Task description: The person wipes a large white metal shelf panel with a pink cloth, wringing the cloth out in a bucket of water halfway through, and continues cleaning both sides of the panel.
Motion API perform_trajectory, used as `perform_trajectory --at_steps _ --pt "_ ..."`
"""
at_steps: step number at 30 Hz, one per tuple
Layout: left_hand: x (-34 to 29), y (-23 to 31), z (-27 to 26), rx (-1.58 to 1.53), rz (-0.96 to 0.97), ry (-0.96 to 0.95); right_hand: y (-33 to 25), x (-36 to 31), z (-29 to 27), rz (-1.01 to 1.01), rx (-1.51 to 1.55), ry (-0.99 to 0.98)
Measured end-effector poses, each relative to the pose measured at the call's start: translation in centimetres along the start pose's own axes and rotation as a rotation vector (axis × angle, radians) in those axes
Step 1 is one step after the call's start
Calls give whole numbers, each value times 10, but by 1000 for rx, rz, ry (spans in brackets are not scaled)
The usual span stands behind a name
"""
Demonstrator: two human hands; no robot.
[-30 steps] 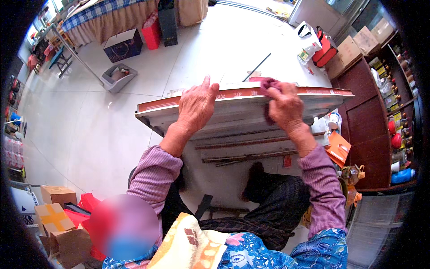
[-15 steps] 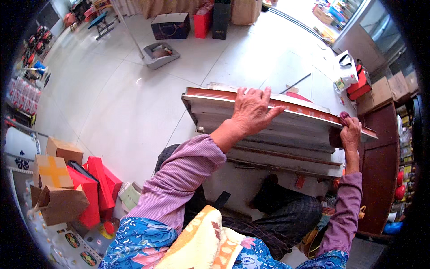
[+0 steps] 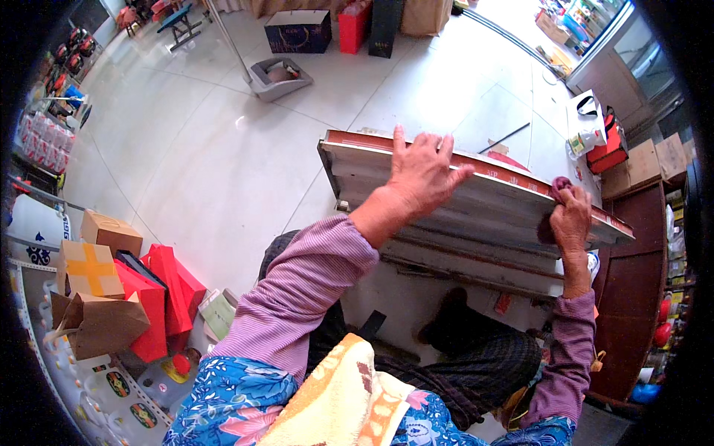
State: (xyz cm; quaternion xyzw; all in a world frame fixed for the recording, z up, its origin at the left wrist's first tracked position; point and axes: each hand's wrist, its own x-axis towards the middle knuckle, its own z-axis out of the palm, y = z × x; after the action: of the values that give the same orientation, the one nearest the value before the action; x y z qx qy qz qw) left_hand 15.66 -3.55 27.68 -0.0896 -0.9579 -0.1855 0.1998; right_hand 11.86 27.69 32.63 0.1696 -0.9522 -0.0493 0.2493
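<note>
A long grey metal shelf board (image 3: 476, 223) stands tilted in front of me, with a red-orange strip (image 3: 506, 175) along its upper edge. Over that edge, left of the middle, my left hand (image 3: 416, 177) hooks its fingers, its thumb stretched out to the right. Toward the right end, my right hand (image 3: 571, 223) is closed on a bunched maroon cloth (image 3: 561, 187) and presses it against the strip. Part of the cloth is hidden by the fingers. Lower grey metal ledges (image 3: 483, 256) show beneath the board, above my dark trousers.
Red boxes (image 3: 167, 297) and brown cartons (image 3: 93, 267) crowd my left side. A grey dustpan (image 3: 279, 88) lies on the tiled floor ahead. Beyond the board is a thin dark rod (image 3: 506, 138). A brown wooden cabinet (image 3: 632, 282) stands close on my right.
My right hand has slid left along the strip with the maroon cloth. My left hand keeps its place on the board's edge. The whole view has shifted slightly.
</note>
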Motion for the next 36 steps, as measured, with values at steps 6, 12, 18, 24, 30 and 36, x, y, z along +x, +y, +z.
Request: perform_trajectory --at_steps 6,12,18,24,30,36 --pt "9 -75 -61 -43 -618 63 -50 15 -10 -34 19 -124" --pt "-13 -137 -39 -942 -1026 52 -118 31 -18 -125 169 -148" --pt "-18 -140 -46 -1216 -1035 2 -218 59 -24 -345 296 -293" --pt "-17 -134 -43 -1466 -1037 -9 -313 92 -38 -417 385 -484" --pt "-28 -165 -24 -1369 -935 -17 -314 81 -24 -427 594 -295" --pt "-22 -155 -31 -336 -705 102 -191 57 -22 -133 425 -213"
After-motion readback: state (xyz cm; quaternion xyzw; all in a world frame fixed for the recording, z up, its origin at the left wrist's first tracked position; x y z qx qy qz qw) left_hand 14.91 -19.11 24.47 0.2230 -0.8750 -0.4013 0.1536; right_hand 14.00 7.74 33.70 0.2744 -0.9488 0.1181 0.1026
